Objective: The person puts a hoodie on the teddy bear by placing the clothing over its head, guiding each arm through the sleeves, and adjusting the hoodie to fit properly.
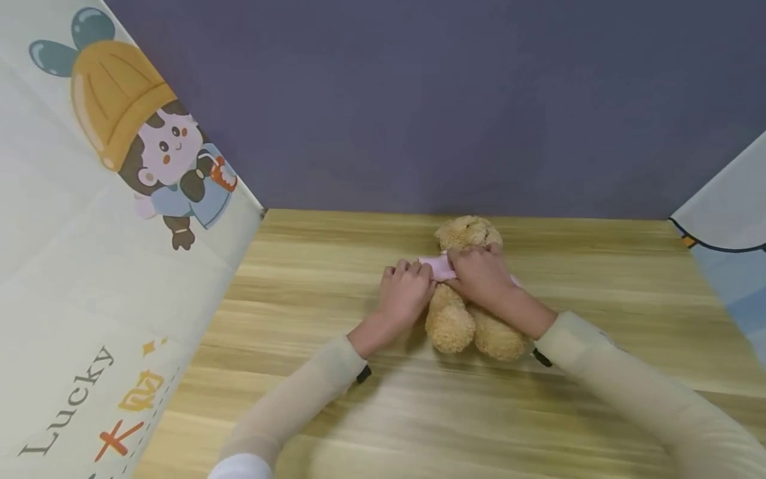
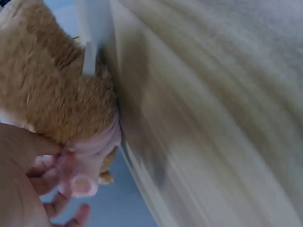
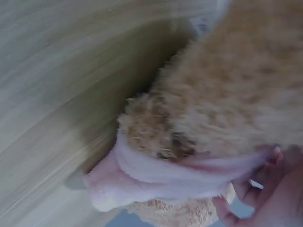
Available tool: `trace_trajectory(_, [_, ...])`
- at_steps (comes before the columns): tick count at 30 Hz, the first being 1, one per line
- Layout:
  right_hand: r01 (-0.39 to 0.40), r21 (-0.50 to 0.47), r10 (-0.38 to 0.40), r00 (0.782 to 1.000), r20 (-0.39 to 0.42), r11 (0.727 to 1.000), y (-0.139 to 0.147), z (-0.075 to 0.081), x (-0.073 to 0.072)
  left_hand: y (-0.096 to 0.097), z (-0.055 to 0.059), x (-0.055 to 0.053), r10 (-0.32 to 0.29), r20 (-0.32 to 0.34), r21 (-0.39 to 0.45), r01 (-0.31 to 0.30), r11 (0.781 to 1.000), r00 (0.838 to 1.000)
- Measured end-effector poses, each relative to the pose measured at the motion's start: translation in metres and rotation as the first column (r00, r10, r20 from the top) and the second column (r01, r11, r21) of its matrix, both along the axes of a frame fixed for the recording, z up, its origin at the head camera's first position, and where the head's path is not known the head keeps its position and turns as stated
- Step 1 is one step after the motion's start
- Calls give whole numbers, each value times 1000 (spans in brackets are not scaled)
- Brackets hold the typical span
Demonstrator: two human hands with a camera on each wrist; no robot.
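Note:
A light brown plush teddy bear (image 1: 451, 326) lies on the table with its head toward the wall and its legs toward the person. Pink cloth, apparently a small garment (image 1: 439, 268), wraps its upper body; folds of the pink cloth (image 3: 147, 175) show in the right wrist view. At the bear's left side in the head view, the left hand (image 1: 405, 291) pinches an end of the cloth between thumb and fingers. The right hand (image 1: 486, 276) lies across the bear's chest, its fingers gripping the cloth's edge below the head. That hand hides much of the torso.
The wooden tabletop (image 1: 311, 266) extends around the bear. A dark purple-grey panel (image 1: 419, 106) stands along its back edge. A white printed sheet (image 1: 60, 233) borders the left, and another printed sheet (image 1: 730, 266) the right. A white tag (image 2: 90, 59) sticks out from the bear.

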State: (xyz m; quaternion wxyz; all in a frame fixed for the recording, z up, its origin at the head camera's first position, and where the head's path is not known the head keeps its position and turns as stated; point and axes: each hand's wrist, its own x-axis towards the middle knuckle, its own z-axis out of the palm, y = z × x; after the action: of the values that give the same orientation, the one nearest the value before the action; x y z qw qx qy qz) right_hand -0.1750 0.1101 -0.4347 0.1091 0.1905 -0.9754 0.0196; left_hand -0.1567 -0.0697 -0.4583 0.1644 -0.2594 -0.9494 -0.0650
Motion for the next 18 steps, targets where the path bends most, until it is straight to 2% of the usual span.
trace_trajectory(2, [34,38,-33,999,-33,999,-3,-2,-6,5,1,1,-62,-36,7,62,998,997])
trace_trajectory(3, [52,55,-50,998,-41,997,-5,-3,-9,8,1,2,-81,-29,22,82,996,996])
trace_trajectory(6, [74,81,-71,996,-48,994,-7,-5,-15,11,3,5,-98,58,110,91,990,994])
trace_trajectory(9, [50,24,-50,999,-6,998,-2,-2,-7,0,0,5,-75,128,168,53,984,989])
trace_trajectory(13, [-4,-91,6,1000,27,996,10,7,17,-25,-2,-3,-62,207,292,-1,956,976])
trace_trajectory(16, [-43,-118,40,999,-31,992,16,12,29,-33,2,-17,-40,286,399,-81,913,957])
trace_trajectory(18, [-70,-117,62,995,-75,991,18,14,33,-33,3,-25,-38,331,429,-115,896,943])
